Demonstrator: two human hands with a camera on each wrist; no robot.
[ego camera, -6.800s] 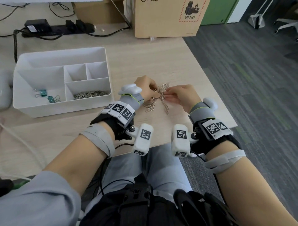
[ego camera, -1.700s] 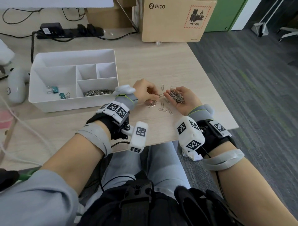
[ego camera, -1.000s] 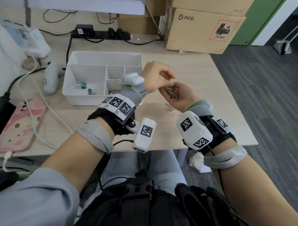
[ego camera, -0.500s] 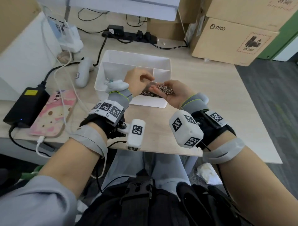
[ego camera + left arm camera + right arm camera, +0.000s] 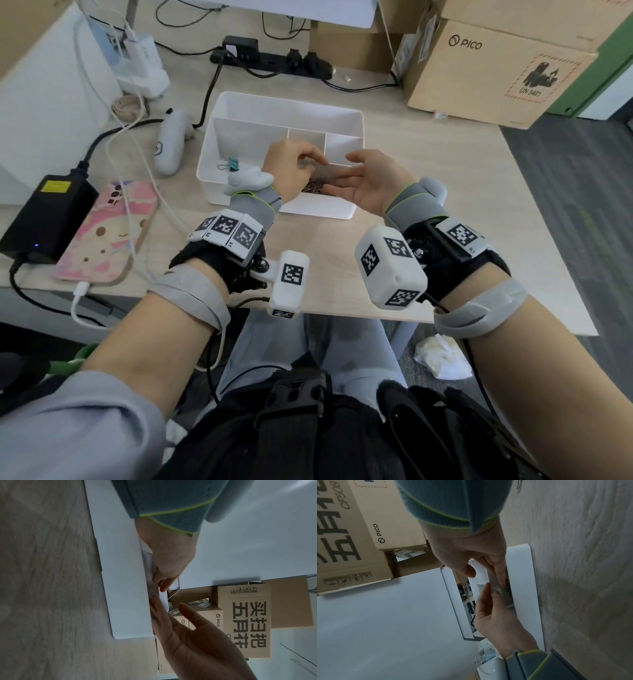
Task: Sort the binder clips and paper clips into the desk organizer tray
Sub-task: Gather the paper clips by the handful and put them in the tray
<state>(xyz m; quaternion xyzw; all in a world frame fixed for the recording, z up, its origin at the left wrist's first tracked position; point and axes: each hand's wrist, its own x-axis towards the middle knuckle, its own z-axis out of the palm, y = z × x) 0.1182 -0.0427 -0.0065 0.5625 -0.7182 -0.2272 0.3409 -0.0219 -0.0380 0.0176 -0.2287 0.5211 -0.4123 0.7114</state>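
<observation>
The white organizer tray (image 5: pixel 219 144) stands mid-desk. Its front right compartment holds a heap of paper clips (image 5: pixel 312 187), also seen as the paper clips (image 5: pixel 507 586) in the right wrist view. A teal binder clip (image 5: pixel 233 164) lies in the large left compartment. My right hand (image 5: pixel 339 173) hovers over the paper-clip compartment, palm tilted toward it, fingers straight, nothing in the palm. My left hand (image 5: pixel 315 164) is right beside it above the same compartment, fingers loosely bent and touching the right fingers; I see nothing held in it. The tray's front wall (image 5: pixel 126 588) hides the contents in the left wrist view.
One stray paper clip (image 5: pixel 519 486) lies on the desk right of the tray. A white controller (image 5: pixel 171 144), a phone in a pink case (image 5: pixel 109 233), a black charger (image 5: pixel 48 212) and cables lie left. A cardboard box (image 5: pixel 496 75) stands at the back right.
Both hands have moved left from the bare desk to above the tray. The heap of paper clips that lay in my right palm is no longer in it.
</observation>
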